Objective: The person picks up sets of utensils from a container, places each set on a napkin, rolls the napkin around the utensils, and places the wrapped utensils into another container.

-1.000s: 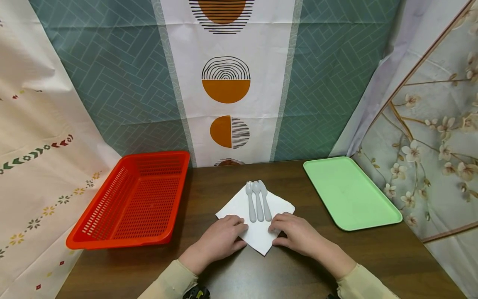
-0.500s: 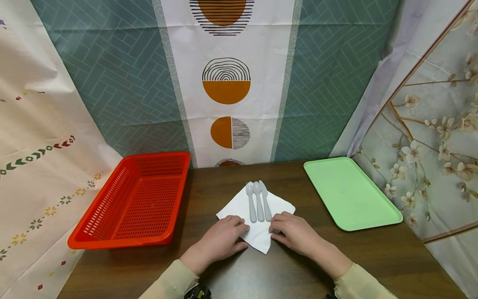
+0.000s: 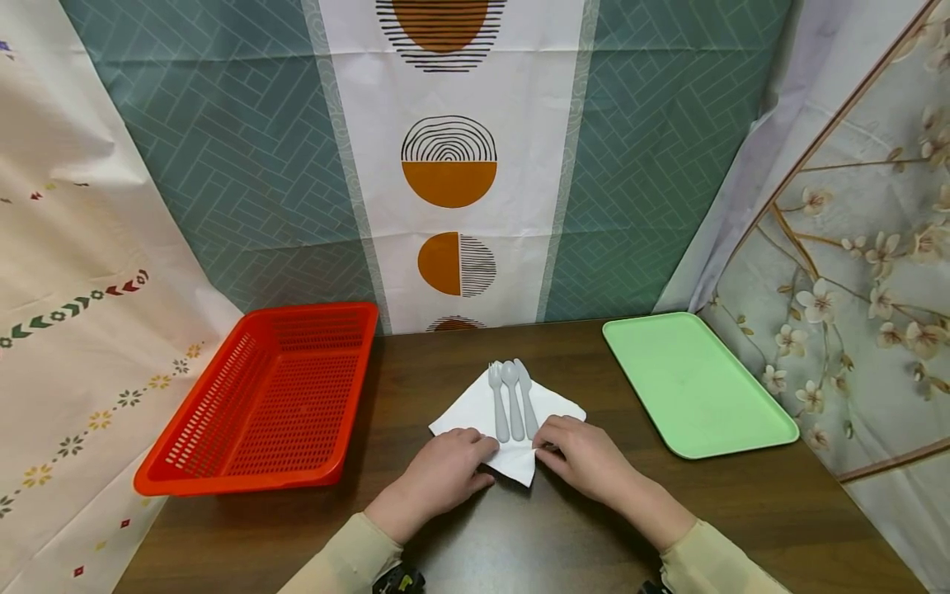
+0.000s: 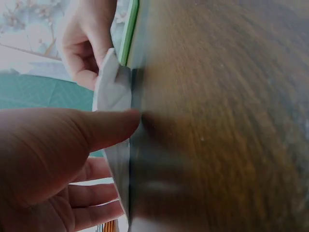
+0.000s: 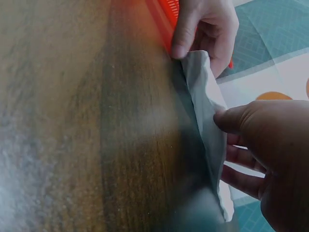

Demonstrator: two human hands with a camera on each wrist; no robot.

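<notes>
A white napkin (image 3: 552, 404) lies cornerwise on the table, its near edge raised and bent between the hands. On it, side by side, are a grey plastic fork (image 3: 497, 404), spoon (image 3: 514, 404) and knife (image 3: 528, 400), handles toward me. My right hand (image 3: 582, 454) pinches the napkin's near right edge, thumb on the near side and fingers behind, as the right wrist view shows. At the near left edge, my left hand (image 3: 445, 470) holds the napkin between its thumb (image 4: 113, 128) and fingers, which are fairly straight. Both hands partly cover the napkin.
A red plastic basket (image 3: 343, 429) with slotted walls stands to the left on the brown wooden table (image 3: 519, 544). To the right lies a light green tray (image 3: 698, 379). Patterned cloths (image 3: 638, 165) hang behind and at both sides.
The napkin's near corner has drawn up and away from me, and its near edge has bent. My right hand has shifted slightly inward; the cutlery has stayed in place.
</notes>
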